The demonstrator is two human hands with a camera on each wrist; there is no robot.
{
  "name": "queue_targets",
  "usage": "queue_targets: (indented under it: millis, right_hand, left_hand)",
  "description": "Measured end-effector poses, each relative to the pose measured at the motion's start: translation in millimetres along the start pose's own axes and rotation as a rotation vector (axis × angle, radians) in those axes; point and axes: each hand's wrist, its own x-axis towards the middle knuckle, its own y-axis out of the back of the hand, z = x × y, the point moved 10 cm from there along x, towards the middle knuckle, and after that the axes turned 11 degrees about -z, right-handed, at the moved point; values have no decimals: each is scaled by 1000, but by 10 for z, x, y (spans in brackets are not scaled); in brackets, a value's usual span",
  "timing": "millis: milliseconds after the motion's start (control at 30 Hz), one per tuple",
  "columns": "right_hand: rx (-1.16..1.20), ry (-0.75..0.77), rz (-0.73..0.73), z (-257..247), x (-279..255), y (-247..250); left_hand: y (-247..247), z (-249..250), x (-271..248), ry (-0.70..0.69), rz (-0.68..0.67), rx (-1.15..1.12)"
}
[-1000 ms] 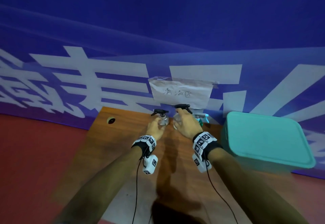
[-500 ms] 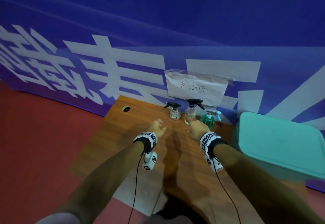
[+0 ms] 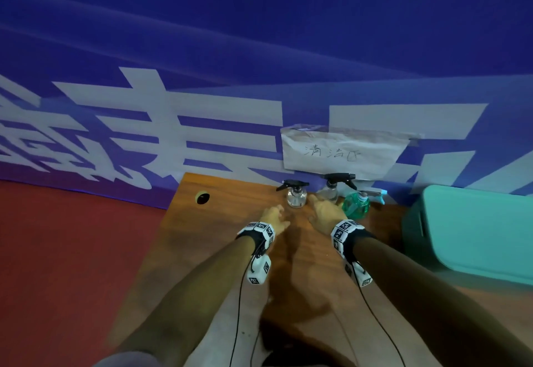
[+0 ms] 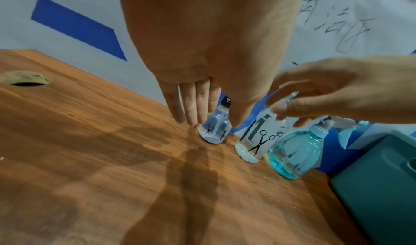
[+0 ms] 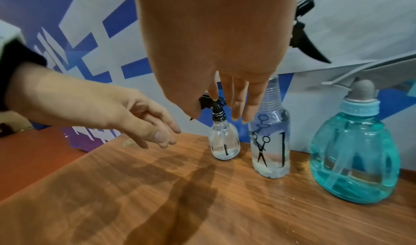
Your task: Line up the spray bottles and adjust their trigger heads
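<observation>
Three spray bottles are lined up at the back of the worktop (image 3: 219, 239), right against the blue banner (image 3: 259, 49): a small bottle (image 3: 296, 197) on the left, a tall bottle (image 3: 328, 190) in the middle with scissors printed on it, and a teal bottle (image 3: 356, 207) on the right. All three are stood upright, just beside each other but not touching as far as can be seen.

Nothing is being held. The left hand (image 3: 275, 216) is hung above the wood just short of the small bottle, its fingers (image 4: 191, 106) loosely straight and kept together, no contact seen. The right hand (image 3: 324, 212) is stretched toward the tall bottle, fingers (image 5: 238, 102) relaxed and slightly spread, tips near the bottle's neck; whether it's actually touched can't be told from these views.

A paper sign (image 3: 343, 150) with handwriting is taped to the banner just above the bottles. A teal bin (image 3: 473, 228) is parked to the right of the worktop, and a round cable hole (image 3: 202, 198) is cut near the far left corner. Marker bands are worn on both wrists.
</observation>
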Motion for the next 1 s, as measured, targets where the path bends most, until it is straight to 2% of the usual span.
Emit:
queue_targets:
  millis: [233,500,600,700,800,1000]
  right_hand:
    - [66,59,83,-235,481,166]
    - [-18,-68,21,-212,873,229]
    - [-185,-91,-27,-224,973,252]
    - [-270,-102,-49,-218,1040,285]
    - [-257,-113,-73,-199,1068,273]
    - [-286,-67,-121,-237,1081,307]
  left_hand:
    - [-23,-179,528,15,-57,10]
    - [66,113,820,-104,-5,-167]
    - [32,212,888,-128,-12,-170]
    - [-28,213,973,-132,-3,-210]
    - [-23,165,1042,-122,41,-378]
    - [-3,190,1087,-147,115,-490]
